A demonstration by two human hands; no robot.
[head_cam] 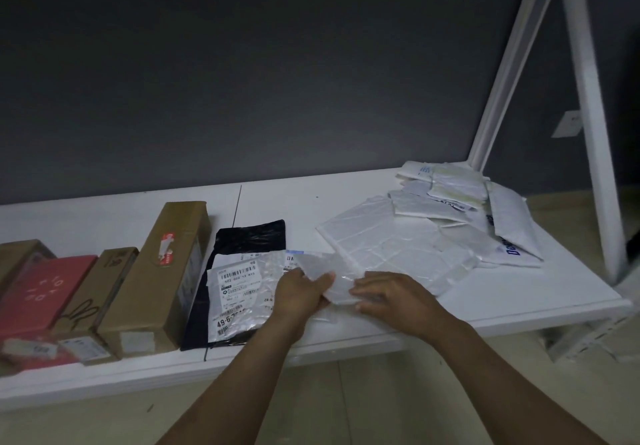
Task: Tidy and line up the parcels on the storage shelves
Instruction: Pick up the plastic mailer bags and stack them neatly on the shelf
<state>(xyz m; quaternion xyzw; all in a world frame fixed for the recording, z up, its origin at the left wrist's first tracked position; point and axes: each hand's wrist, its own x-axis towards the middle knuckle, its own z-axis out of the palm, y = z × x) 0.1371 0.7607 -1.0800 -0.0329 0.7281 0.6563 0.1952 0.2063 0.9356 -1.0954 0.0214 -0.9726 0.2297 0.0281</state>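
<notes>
A small clear plastic parcel (320,269) lies at the front middle of the white shelf (519,292). My left hand (301,292) grips its left edge, thumb on top. Flat on the parcel's right side rests my right hand (391,294), fingers straight. Under and left of it sits a black mailer (249,236) with a white barcode label (235,281). To the right, a large white mailer (381,236) leads into a loose heap of white parcels (460,198).
A row of boxes stands at the left: a tall brown carton (166,271), a smaller brown box (100,292) and a red box (41,292). White frame posts (585,98) rise at the right end. A dark wall backs the shelf.
</notes>
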